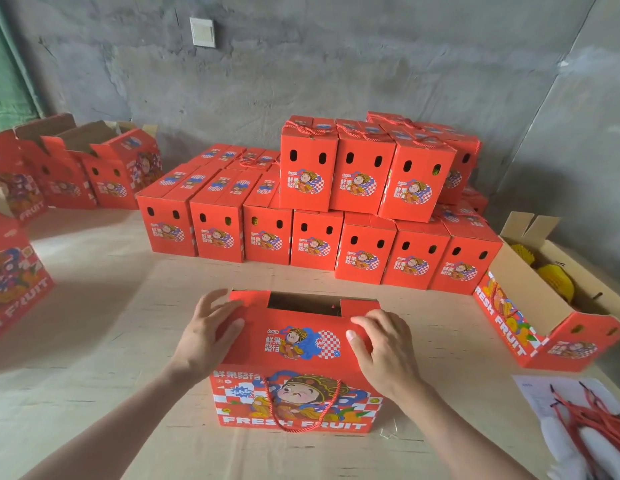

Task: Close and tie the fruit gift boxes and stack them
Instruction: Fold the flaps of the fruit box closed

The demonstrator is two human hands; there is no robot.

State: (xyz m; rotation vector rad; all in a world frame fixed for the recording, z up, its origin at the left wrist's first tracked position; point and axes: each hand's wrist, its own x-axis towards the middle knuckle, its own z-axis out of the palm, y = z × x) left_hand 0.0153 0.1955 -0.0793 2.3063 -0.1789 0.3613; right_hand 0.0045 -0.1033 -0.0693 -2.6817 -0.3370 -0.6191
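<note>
A red fruit gift box (301, 396) with a cartoon figure and "FRESH FRUIT" lettering stands on the floor in front of me. Its near top flap (298, 336) lies folded over, and a dark gap stays open at the far edge. A red cord handle (294, 415) hangs down its front face. My left hand (206, 332) presses on the flap's left end with spread fingers. My right hand (384, 348) rests on the flap's right end, fingers slightly bent. Beyond it, closed red boxes (357, 188) stand in rows, stacked two high.
Open red boxes (94, 168) stand at the back left and one (14, 271) at the left edge. An open box (520, 306) holding yellow-wrapped fruit lies at the right. Loose red cords (585, 417) lie on white paper at the lower right. A grey concrete wall closes the back.
</note>
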